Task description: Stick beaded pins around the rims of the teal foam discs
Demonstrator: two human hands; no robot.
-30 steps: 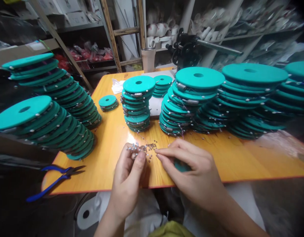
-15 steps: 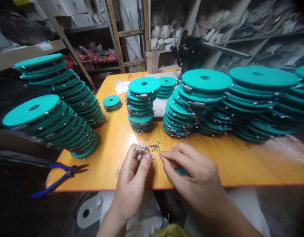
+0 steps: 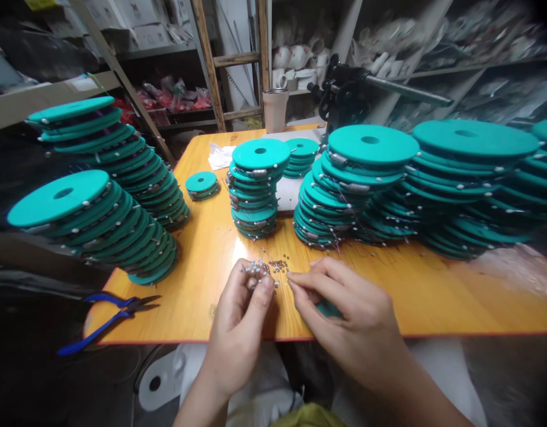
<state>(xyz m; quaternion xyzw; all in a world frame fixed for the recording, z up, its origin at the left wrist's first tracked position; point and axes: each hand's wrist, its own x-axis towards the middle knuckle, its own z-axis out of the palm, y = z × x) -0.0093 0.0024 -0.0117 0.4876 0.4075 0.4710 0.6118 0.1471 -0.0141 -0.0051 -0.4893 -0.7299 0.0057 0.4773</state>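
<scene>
My left hand (image 3: pixel 243 323) is curled near the table's front edge, its fingers closed around several pins with pale blue heads (image 3: pixel 256 267) that stick up above the fingertips. Just behind it, small dark brown beads (image 3: pixel 280 264) lie scattered on the wood. To the right, my right hand (image 3: pixel 344 302) has thumb and index finger pinched together beside the beads; what sits between the tips is too small to name. Part of a teal disc (image 3: pixel 329 308) shows beneath my right hand's fingers. A gap separates the two hands.
Tall stacks of teal spools (image 3: pixel 57 198) lean at the left; more stacks (image 3: pixel 373 143) line the right. A shorter stack (image 3: pixel 261 154) and a small spool pile (image 3: pixel 202 184) stand behind the hands. Blue-handled pliers (image 3: pixel 117 317) lie front left. A cup (image 3: pixel 275 111) stands at the back.
</scene>
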